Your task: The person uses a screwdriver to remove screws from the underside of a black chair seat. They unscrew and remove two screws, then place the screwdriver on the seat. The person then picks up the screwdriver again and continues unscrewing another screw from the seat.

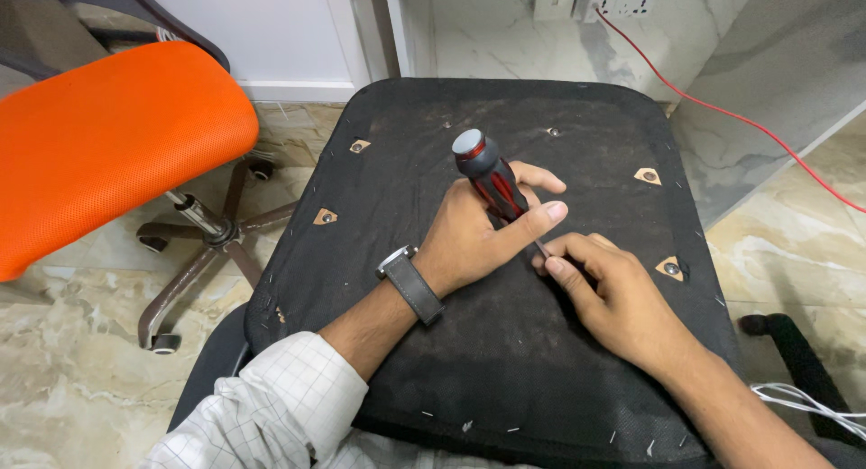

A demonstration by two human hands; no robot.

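Observation:
My left hand (483, 239) grips a screwdriver (487, 173) with a black and red handle and a grey cap, held tilted with its tip down on an upturned black chair seat (505, 361). A watch with a dark strap sits on that wrist. My right hand (609, 293) rests on the seat just right of the tool, its thumb and forefinger pinched around the thin metal shaft near the tip. The tip itself is hidden by my fingers.
Small mounting holes with screws (669, 268) show at the seat's right and left sides. An orange office chair (108, 135) on a wheeled base stands at the left. A red cable (722, 113) runs along the right wall. White wires (803, 401) lie at lower right.

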